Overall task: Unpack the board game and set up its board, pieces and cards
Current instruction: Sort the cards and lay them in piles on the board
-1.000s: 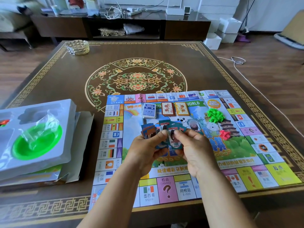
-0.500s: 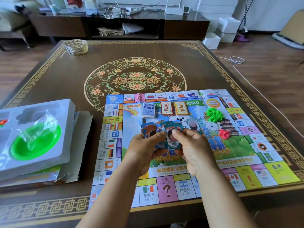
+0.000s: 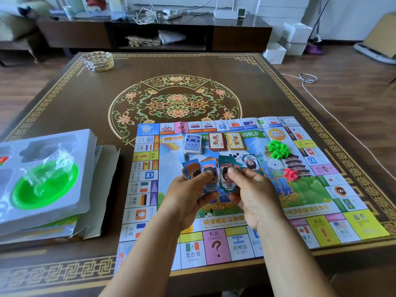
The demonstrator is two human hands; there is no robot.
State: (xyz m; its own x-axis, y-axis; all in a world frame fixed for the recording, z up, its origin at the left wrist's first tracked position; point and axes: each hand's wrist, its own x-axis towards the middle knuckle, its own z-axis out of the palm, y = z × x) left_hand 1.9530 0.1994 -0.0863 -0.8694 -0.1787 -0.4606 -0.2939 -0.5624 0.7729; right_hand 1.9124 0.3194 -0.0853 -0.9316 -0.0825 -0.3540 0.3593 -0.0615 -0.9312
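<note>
Over the board (image 3: 214, 249): both hands pinch fanned play money (image 3: 211, 170); right hand (image 3: 255, 196) has edged one note rightward, sorting under way, left hand (image 3: 192, 196) gripping the rest.

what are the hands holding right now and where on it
A fan of play-money notes: the left hand grips their lower ends, and the right hand pinches the lower part of a teal 100 note.

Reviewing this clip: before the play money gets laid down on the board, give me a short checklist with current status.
1. Board unfolded flat on table: ok.
2. Play money fanned, gripped by left hand and right hand: ok.
3. Three card decks on the board: ok.
4. Green houses and red pieces piled apart: ok.
5. All notes counted: cannot tell.
</note>
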